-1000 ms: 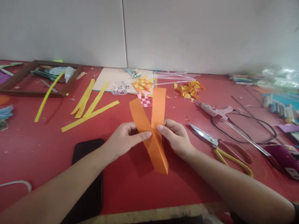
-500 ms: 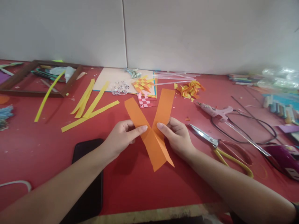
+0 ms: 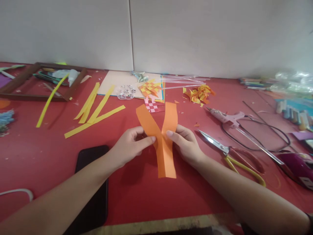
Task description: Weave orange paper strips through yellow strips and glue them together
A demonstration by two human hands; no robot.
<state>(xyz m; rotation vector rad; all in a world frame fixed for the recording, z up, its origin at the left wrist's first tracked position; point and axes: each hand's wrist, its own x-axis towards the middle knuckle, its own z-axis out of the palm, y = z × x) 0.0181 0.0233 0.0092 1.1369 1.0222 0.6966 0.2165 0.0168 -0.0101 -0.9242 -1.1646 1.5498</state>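
Note:
An orange paper strip (image 3: 166, 153) is held up over the red table, split at the top into two arms that spread in a Y, with a lengthwise crease down its joined lower part. My left hand (image 3: 132, 143) pinches the left arm near the split, thumb in front and fingers behind. On the other side my right hand (image 3: 187, 143) grips the right arm the same way. Behind the paper lie a pink checkered woven paper piece (image 3: 151, 105) and an orange-yellow woven one (image 3: 149, 88). Scissors (image 3: 220, 145) with red and yellow handles rest right of my right hand.
Yellow paper strips (image 3: 94, 106) lie at left, near a wooden frame (image 3: 34, 97) with a glue bottle. A black phone (image 3: 95, 189) is under my left forearm. A pink glue gun (image 3: 227, 118) with a cord and paper scraps (image 3: 199, 94) sit at right.
The paper's lower part has turned from a slanted, folded pose to hanging nearly straight and opened flatter. Its upper arms have drawn closer together. Both hands keep their hold.

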